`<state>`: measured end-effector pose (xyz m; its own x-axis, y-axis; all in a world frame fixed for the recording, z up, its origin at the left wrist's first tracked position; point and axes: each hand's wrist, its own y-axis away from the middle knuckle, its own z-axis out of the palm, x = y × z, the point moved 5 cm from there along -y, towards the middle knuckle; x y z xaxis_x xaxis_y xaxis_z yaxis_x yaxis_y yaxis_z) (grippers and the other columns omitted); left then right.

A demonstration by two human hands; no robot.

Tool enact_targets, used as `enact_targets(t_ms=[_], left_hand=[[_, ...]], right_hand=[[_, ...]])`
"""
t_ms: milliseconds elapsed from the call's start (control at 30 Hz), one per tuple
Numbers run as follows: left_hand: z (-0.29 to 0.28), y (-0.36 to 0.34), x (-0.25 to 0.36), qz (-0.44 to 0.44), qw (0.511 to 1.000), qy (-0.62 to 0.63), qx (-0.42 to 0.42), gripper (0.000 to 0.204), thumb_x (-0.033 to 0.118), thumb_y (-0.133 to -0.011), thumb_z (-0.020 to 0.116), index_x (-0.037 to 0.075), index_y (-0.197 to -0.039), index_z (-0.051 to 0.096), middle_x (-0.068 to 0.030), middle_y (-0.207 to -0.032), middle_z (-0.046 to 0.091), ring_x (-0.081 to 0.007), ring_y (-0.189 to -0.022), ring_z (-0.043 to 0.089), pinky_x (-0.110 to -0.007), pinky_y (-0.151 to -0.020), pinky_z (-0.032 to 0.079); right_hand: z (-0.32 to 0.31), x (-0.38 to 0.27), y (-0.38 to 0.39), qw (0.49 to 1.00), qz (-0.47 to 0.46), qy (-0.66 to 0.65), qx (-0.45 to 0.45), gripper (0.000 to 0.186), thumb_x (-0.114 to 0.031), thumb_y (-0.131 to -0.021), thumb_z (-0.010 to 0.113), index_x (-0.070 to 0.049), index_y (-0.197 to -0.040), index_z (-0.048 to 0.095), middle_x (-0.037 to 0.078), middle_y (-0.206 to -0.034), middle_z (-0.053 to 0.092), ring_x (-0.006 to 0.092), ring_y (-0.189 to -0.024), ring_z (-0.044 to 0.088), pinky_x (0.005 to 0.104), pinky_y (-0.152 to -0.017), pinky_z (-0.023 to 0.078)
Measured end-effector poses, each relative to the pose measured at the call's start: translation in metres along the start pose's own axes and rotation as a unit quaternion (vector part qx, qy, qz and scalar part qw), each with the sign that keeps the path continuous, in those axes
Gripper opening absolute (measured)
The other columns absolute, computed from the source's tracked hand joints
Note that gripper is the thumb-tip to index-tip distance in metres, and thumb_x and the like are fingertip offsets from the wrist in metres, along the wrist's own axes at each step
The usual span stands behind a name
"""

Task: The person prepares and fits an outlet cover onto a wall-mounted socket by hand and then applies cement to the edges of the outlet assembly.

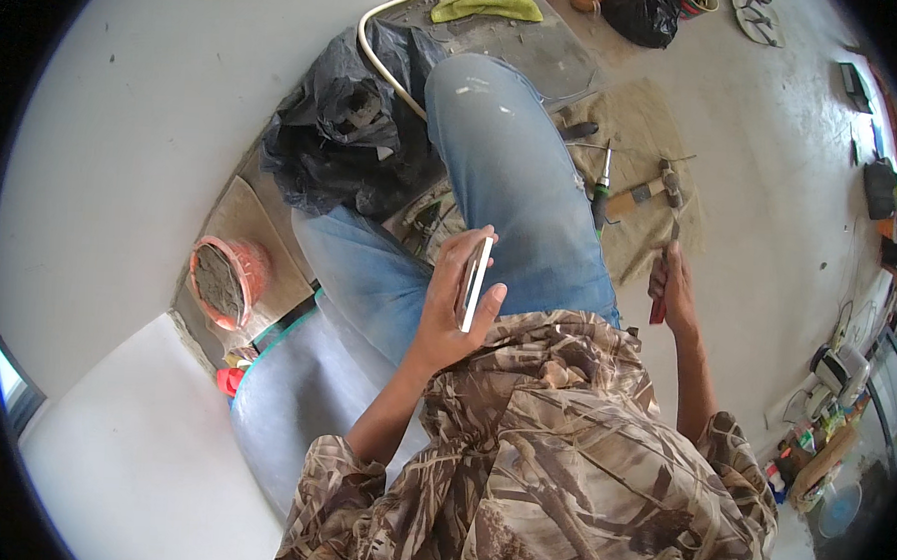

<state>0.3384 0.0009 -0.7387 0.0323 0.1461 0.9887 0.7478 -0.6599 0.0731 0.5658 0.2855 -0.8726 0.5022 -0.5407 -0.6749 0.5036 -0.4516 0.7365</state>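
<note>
My left hand (452, 305), above my lap, is closed around a flat, thin rectangular piece with a white edge (475, 285). It is seen almost edge-on, so its kind is unclear. Out to the right, my right hand (677, 288) grips a hand tool with a red handle (657, 307); a narrow metal end (675, 230) points away from me. Just beyond that hand, a hammer (670, 183) with a wooden handle and a green-and-black screwdriver (601, 199) lie on a beige cloth (645, 123).
An orange bucket of grey mortar (254, 262) stands at left on a brown board (272, 234). A black plastic bag (320, 124) lies by my bent knee, near a cream hose (371, 56). A wall rises at left. Sandals (758, 18) and another black bag (642, 16) are farther off.
</note>
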Motion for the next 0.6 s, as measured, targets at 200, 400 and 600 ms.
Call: enact_targets(t_ms=[200,400,600], left_hand=[[0.002,0.019,0.000,0.004,0.999,-0.044,-0.004,0.064,0.004,-0.089,0.066,0.001,-0.148,0.040,-0.0213,-0.136,0.046,-0.0330,-0.120,0.053,-0.041,-0.099,0.048],[0.003,0.035,0.007,0.006,0.990,-0.138,0.003,0.075,0.001,-0.082,0.068,0.002,-0.149,0.035,-0.0220,-0.141,0.046,-0.0373,-0.129,0.047,-0.043,-0.103,0.045],[0.004,0.044,-0.003,-0.004,0.987,-0.161,0.008,0.081,-0.001,-0.078,0.069,0.004,-0.150,0.033,-0.0232,-0.145,0.043,-0.0391,-0.128,0.047,-0.044,-0.100,0.049]], right_hand=[[0.145,-0.121,0.072,0.867,-0.330,0.315,-0.199,0.039,-0.028,-0.104,0.051,-0.005,-0.136,0.056,0.011,-0.091,0.066,0.0200,-0.078,0.063,0.0350,-0.072,0.050],[0.213,-0.114,0.106,0.785,-0.320,0.445,-0.290,0.078,-0.043,-0.097,0.062,-0.003,-0.155,0.031,0.019,-0.077,0.067,0.0387,-0.071,0.067,0.0447,-0.065,0.051],[0.217,-0.100,0.103,0.758,-0.322,0.465,-0.324,0.083,-0.048,-0.093,0.065,-0.006,-0.156,0.030,0.014,-0.068,0.066,0.0374,-0.062,0.065,0.0446,-0.059,0.049]])
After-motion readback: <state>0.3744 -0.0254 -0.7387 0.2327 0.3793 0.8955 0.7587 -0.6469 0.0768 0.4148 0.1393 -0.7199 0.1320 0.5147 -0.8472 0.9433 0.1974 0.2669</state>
